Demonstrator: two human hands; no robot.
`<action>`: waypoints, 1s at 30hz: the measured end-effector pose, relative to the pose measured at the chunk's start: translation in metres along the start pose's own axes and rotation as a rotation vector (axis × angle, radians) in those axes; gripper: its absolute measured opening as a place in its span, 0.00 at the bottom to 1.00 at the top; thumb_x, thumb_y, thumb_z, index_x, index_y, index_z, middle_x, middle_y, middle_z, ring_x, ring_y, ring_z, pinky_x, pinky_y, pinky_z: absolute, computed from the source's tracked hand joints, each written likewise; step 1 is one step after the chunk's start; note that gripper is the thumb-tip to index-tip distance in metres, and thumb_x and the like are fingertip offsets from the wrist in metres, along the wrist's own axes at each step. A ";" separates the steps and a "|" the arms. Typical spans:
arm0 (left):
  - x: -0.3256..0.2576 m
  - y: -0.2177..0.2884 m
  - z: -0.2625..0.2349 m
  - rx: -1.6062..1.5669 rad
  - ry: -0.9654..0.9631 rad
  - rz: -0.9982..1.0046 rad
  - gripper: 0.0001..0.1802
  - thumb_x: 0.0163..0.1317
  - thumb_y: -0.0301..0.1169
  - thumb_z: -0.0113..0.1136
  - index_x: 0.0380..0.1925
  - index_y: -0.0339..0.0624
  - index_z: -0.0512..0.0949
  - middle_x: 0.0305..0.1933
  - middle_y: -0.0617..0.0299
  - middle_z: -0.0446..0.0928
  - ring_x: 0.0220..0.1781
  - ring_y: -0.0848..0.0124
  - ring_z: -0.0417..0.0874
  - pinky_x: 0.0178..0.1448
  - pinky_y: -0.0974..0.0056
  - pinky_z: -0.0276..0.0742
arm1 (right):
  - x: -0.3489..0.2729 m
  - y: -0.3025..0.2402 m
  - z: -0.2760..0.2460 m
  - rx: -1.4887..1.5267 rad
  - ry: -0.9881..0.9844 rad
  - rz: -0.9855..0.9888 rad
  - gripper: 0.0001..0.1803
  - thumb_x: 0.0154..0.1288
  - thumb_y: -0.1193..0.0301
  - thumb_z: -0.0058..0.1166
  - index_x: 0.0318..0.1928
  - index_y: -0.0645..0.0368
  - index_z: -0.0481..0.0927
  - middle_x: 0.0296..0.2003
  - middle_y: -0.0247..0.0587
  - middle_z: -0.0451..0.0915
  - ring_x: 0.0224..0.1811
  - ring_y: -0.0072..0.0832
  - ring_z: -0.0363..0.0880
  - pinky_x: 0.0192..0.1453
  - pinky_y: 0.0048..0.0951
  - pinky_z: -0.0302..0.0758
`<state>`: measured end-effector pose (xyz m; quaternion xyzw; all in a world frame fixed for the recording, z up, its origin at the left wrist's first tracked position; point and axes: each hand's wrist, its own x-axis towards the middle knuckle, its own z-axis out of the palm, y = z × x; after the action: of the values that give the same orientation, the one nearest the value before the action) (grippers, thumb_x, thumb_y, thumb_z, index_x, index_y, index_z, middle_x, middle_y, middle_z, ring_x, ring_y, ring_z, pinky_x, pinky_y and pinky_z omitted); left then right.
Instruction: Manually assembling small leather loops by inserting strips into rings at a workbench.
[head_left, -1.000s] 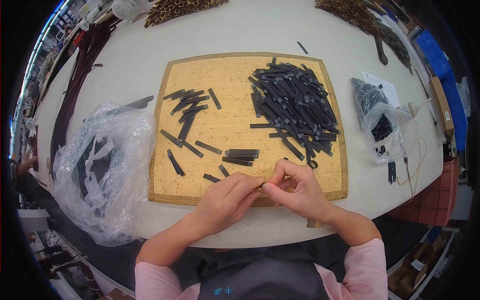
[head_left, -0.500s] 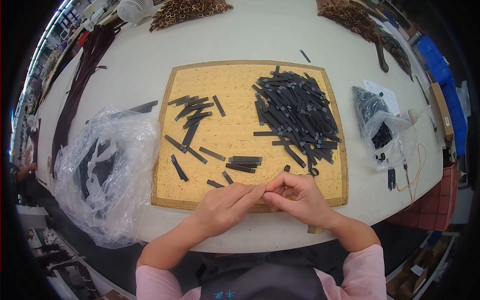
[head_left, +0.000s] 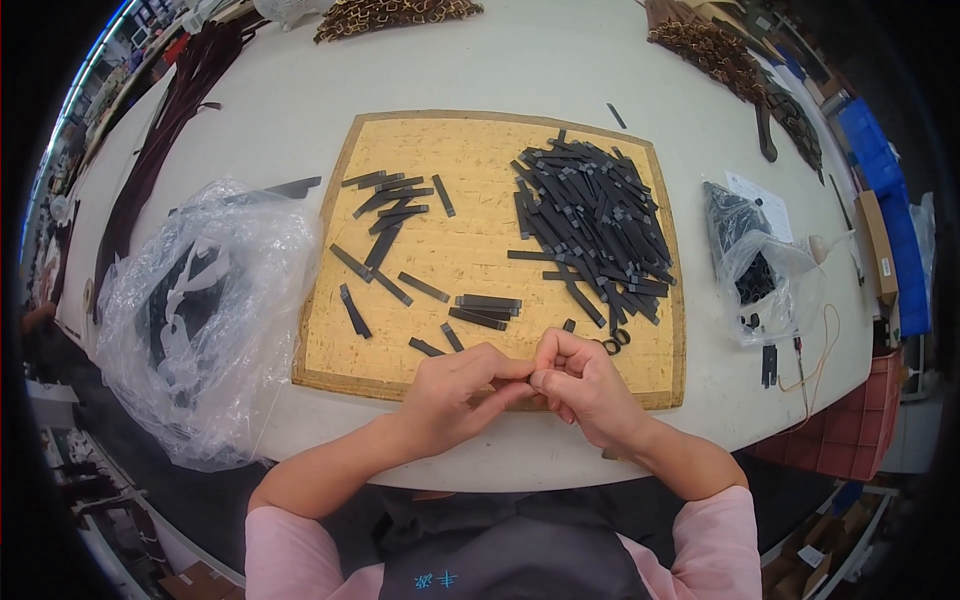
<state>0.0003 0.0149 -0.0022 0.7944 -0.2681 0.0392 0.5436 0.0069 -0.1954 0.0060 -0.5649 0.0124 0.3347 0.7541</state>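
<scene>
Both hands pinched together at the near edge of the square tan cork board (head_left: 420, 240) on the table: left hand (head_left: 455, 395) and right hand (head_left: 585, 390) gripping a thin black strip (head_left: 518, 378), barely visible. Probably light, flexible; best held by its ends.

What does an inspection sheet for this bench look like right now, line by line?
Surface: pale round table with a tan cork mat in the middle.
Job's things: big heap of black strips on the mat's right side, scattered black strips on its left.
Clutter: clear plastic bag at left, small clear bags at right.
Grip: left hand and right hand pinched together at the mat's near edge; what they hold is hidden.
Cables: thin tan cord at right.
Surroundings: blue crates.
</scene>
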 end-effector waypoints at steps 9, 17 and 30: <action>0.000 -0.005 -0.012 0.174 0.039 0.205 0.14 0.57 0.22 0.71 0.43 0.41 0.84 0.34 0.60 0.81 0.33 0.64 0.85 0.34 0.64 0.80 | 0.002 -0.023 -0.009 -0.080 -0.136 0.131 0.12 0.77 0.69 0.53 0.52 0.63 0.79 0.41 0.43 0.86 0.41 0.23 0.85 0.45 0.24 0.83; 0.005 -0.002 -0.012 0.169 0.020 0.190 0.14 0.52 0.19 0.74 0.40 0.41 0.85 0.34 0.59 0.84 0.32 0.65 0.85 0.32 0.65 0.80 | 0.003 -0.019 -0.010 -0.082 -0.130 0.078 0.09 0.75 0.71 0.56 0.48 0.64 0.80 0.39 0.41 0.86 0.39 0.24 0.86 0.45 0.25 0.84; 0.004 -0.003 -0.010 0.133 -0.069 0.215 0.15 0.54 0.21 0.73 0.42 0.41 0.85 0.35 0.61 0.82 0.33 0.65 0.85 0.33 0.63 0.80 | 0.004 -0.015 -0.017 -0.061 -0.220 0.103 0.07 0.72 0.71 0.58 0.39 0.60 0.76 0.33 0.36 0.82 0.36 0.19 0.82 0.39 0.24 0.84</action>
<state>0.0072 0.0232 0.0003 0.7963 -0.3672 0.0876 0.4727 0.0234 -0.2100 0.0113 -0.5462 -0.0515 0.4332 0.7151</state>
